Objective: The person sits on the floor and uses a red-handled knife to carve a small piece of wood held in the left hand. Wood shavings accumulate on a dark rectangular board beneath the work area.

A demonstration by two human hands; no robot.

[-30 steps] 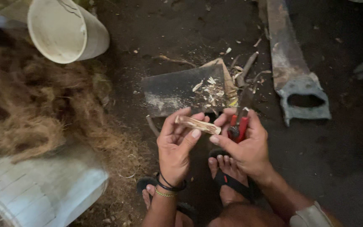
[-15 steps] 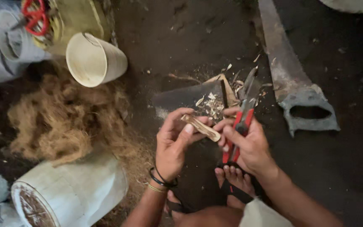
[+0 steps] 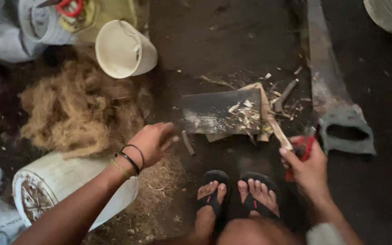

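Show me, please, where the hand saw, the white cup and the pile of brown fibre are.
hand saw [image 3: 327, 86]: head view, on the flat blade above the handle.
white cup [image 3: 116, 50]: head view, inside its open mouth.
pile of brown fibre [image 3: 75, 109]: head view, in the middle of the heap.

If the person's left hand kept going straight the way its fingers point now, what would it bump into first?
The left hand points rightward, fingers toward a small wood stick on the ground. That would probably come first, then the dark flat slab beyond it. The hand's height above the ground is unclear.
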